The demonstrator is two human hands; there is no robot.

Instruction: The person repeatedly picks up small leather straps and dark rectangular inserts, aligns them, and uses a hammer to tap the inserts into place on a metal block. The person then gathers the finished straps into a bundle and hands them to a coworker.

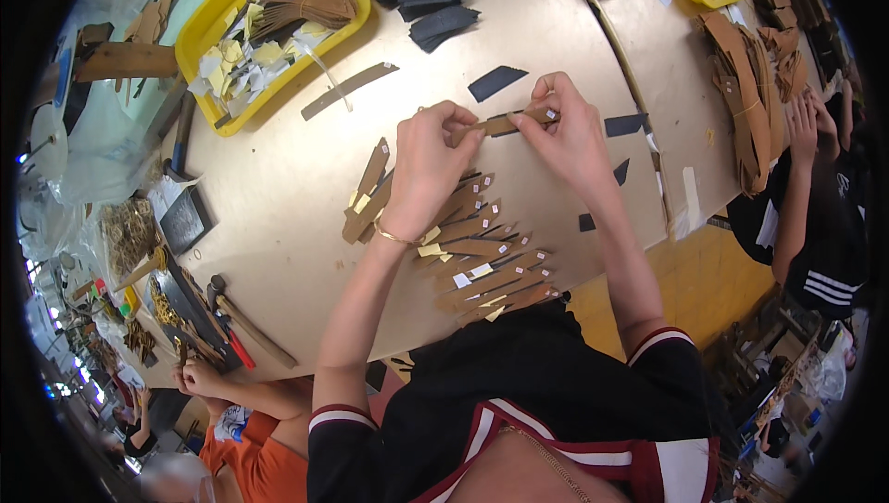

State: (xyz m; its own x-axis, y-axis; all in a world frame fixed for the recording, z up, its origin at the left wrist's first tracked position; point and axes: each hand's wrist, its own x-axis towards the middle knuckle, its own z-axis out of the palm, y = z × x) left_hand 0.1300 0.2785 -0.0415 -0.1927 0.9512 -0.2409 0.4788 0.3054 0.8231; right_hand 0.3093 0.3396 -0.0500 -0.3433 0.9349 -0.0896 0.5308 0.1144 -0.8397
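Note:
Between my two hands a brown leather strip (500,124) is stretched level above the table, with a dark edge showing along it and a small white label at its right end. My left hand (433,156) pinches the left end; my right hand (562,128) pinches the right end between thumb and fingers. Below, partly behind my left forearm, lie several brown strips (505,248) with pointed ends and small white labels, some with yellow paper slips. A black slanted piece (497,83) lies just beyond my hands. More dark pieces (626,125) rest right of my right hand.
A yellow tray (364,17) of paper scraps and bundled strips stands far left. Black stacked pieces (443,29) lie at the back. A hammer (250,318) is at the left. Brown strap bundles (741,95) lie right, near a co-worker's hands (807,123). Another person in orange (264,447) works lower left.

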